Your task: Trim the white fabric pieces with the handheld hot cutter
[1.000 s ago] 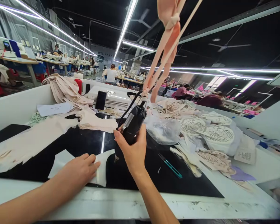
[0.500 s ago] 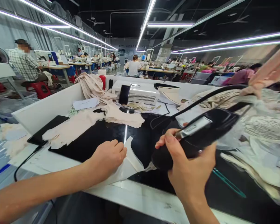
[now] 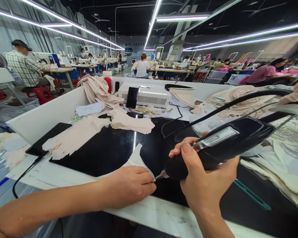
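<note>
My right hand [image 3: 203, 180] is closed around a black hand-held cutting tool [image 3: 221, 145] with a silver trigger bar and a black cord running up to the right. Its metal tip [image 3: 160, 176] touches the edge of a white fabric piece [image 3: 136, 160] lying on the black glass work surface [image 3: 109, 148]. My left hand [image 3: 130, 185] lies on that white piece with fingers curled, pressing it down right beside the tip.
Beige fabric pieces [image 3: 76, 137] and a folded stack [image 3: 131, 124] lie further back. A white machine box [image 3: 146, 94] with a black phone [image 3: 132, 97] leaning on it stands behind. Lace pieces [image 3: 283, 132] pile at right; teal snips [image 3: 253, 195] lie near. Other people sit at distant tables.
My left hand slid right along the white piece toward the tool tip. The tool dropped from upright to nearly level, and my view swung left and lower.
</note>
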Motion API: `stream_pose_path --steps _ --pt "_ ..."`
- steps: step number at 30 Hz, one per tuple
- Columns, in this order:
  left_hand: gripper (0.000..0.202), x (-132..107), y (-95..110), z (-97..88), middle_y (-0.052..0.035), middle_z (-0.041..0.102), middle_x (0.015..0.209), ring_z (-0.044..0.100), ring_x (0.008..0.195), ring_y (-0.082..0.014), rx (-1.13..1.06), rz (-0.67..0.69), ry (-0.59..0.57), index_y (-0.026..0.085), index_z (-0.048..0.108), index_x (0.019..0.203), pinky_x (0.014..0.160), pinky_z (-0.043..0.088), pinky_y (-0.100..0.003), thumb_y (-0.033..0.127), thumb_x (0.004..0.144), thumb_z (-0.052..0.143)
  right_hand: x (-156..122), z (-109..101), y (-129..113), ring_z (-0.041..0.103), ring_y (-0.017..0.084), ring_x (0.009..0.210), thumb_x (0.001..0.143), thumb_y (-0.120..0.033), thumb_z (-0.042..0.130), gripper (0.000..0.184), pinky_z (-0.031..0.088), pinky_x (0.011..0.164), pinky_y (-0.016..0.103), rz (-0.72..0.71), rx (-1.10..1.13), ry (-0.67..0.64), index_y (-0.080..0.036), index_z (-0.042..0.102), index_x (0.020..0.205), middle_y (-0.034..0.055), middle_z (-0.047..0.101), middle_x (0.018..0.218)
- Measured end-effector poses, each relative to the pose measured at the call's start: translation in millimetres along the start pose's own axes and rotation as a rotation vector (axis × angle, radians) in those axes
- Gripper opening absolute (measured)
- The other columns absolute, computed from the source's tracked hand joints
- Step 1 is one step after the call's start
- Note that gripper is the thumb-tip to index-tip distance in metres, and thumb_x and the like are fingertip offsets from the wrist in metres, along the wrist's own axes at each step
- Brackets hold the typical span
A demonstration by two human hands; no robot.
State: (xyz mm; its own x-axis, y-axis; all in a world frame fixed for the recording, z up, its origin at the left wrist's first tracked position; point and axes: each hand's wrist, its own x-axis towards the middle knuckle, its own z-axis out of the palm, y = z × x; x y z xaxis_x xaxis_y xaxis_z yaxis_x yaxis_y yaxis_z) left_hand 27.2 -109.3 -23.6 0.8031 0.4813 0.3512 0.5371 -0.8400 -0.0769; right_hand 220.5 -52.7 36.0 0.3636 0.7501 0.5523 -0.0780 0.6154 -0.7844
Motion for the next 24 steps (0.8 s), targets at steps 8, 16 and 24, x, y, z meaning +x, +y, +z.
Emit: stream_pose_path --steps 8,16,24 --pt "0.021 2.8 -6.2 17.5 -0.0118 0.085 0.122 0.083 0.115 -0.0232 -0.031 -0.005 -0.027 0.013 0.080 0.124 0.109 0.068 -0.033 0.006 0.123 0.060 -4.3 0.8 -0.8 0.069 0.017 0.059 0.083 -0.049 0.111 0.056 0.064 0.058 0.034 0.013 0.028 -0.005 -0.030 0.066 0.110 -0.0081 0.077 0.084" --pt "0.018 -8.9 -8.4 19.9 -0.0111 0.087 0.130 0.084 0.117 -0.0237 -0.075 -0.112 0.042 0.014 0.079 0.136 0.105 0.071 -0.033 0.012 0.125 0.065 -6.6 1.0 -2.5 0.071 0.015 0.058 0.081 -0.043 0.111 0.053 0.065 0.056 0.031 0.019 0.049 0.003 -0.031 0.070 0.112 -0.0103 0.078 0.083" --pt "0.021 -6.4 -1.3 13.1 -0.0112 0.086 0.127 0.085 0.115 -0.0236 -0.040 -0.137 0.088 0.014 0.079 0.134 0.106 0.071 -0.035 0.022 0.131 0.060 -5.9 -0.5 -2.4 0.072 0.015 0.057 0.077 -0.051 0.115 0.061 0.067 0.055 0.030 0.015 0.056 0.023 -0.030 0.070 0.113 -0.0100 0.080 0.081"
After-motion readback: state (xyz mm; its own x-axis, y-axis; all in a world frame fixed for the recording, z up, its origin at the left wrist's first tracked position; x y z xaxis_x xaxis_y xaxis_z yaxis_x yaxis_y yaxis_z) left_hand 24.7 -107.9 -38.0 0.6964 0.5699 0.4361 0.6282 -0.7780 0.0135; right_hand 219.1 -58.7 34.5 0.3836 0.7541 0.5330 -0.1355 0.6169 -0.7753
